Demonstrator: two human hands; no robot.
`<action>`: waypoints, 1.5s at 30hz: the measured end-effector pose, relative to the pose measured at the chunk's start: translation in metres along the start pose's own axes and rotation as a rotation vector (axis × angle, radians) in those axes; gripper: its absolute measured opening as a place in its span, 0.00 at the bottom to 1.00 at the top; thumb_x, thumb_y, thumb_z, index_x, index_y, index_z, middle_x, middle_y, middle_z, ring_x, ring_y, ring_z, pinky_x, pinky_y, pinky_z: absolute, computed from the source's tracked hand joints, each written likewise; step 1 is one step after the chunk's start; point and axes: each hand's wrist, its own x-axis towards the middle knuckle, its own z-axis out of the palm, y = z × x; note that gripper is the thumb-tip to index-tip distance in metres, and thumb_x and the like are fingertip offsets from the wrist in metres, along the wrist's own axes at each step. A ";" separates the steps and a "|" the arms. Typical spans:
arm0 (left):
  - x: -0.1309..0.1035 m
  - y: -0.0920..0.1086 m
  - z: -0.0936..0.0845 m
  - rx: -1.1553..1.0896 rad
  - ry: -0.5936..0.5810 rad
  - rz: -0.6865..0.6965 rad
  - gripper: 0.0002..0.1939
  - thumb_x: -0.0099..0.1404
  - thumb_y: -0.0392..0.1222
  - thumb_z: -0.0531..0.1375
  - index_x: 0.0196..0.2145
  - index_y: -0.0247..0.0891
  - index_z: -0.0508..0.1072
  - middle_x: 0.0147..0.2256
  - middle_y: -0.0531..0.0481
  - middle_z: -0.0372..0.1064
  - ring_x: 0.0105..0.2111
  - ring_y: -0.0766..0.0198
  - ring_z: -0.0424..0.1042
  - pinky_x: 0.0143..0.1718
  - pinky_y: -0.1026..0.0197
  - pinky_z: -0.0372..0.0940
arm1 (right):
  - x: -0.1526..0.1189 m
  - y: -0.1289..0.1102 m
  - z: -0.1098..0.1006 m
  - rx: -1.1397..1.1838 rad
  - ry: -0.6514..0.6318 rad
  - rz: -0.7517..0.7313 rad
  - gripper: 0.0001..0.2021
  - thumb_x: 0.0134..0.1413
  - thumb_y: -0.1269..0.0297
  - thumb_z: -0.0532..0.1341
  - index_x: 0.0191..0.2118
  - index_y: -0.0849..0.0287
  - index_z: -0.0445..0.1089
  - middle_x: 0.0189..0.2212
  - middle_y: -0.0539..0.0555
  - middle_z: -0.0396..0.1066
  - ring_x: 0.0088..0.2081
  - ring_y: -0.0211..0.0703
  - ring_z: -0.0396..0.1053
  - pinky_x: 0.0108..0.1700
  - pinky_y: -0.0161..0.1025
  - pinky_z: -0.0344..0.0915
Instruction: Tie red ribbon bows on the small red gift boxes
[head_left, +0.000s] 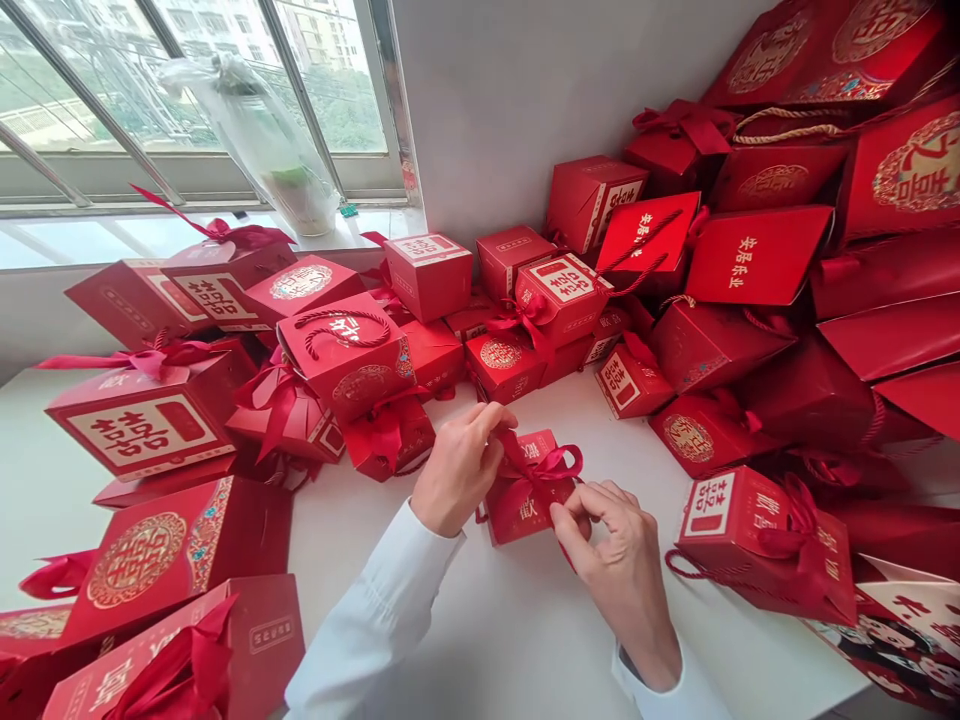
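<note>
A small red gift box (508, 518) with gold characters sits on the white table (480, 620), in front of the camera wearer. Across its top runs a red ribbon (534, 478) formed into a bow with a loop at the right. My left hand (463, 465), at the box's upper left, pinches a part of the ribbon between thumb and fingers. At the box's right side, my right hand (615, 545) is closed on the lower right part of the ribbon, thumb against fingers. White sleeves cover both forearms.
Red gift boxes with ribbons crowd the left (139, 445), the back (429, 275) and the right (765, 545). Larger red bags (757, 255) are piled at the back right. A cup in a plastic bag (296, 190) stands on the window sill.
</note>
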 end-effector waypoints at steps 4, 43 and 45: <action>0.000 -0.001 0.000 0.042 0.013 -0.003 0.14 0.55 0.24 0.49 0.35 0.38 0.67 0.34 0.50 0.68 0.33 0.65 0.68 0.36 0.63 0.62 | 0.000 0.000 -0.002 -0.010 -0.002 0.002 0.15 0.54 0.67 0.57 0.19 0.57 0.54 0.16 0.44 0.55 0.24 0.37 0.56 0.35 0.37 0.55; -0.024 0.036 -0.020 0.275 -0.279 -0.276 0.15 0.59 0.40 0.60 0.17 0.38 0.62 0.20 0.52 0.66 0.20 0.65 0.63 0.20 0.65 0.47 | 0.027 -0.015 0.005 -0.076 0.025 -0.148 0.04 0.53 0.68 0.64 0.36 0.53 0.73 0.31 0.50 0.71 0.37 0.46 0.61 0.41 0.43 0.59; -0.024 0.035 -0.019 0.257 -0.293 -0.294 0.15 0.58 0.38 0.60 0.17 0.38 0.62 0.20 0.53 0.66 0.20 0.65 0.63 0.20 0.65 0.47 | 0.027 -0.015 0.005 -0.068 0.035 -0.140 0.04 0.53 0.68 0.63 0.35 0.53 0.73 0.31 0.50 0.71 0.36 0.46 0.61 0.41 0.42 0.59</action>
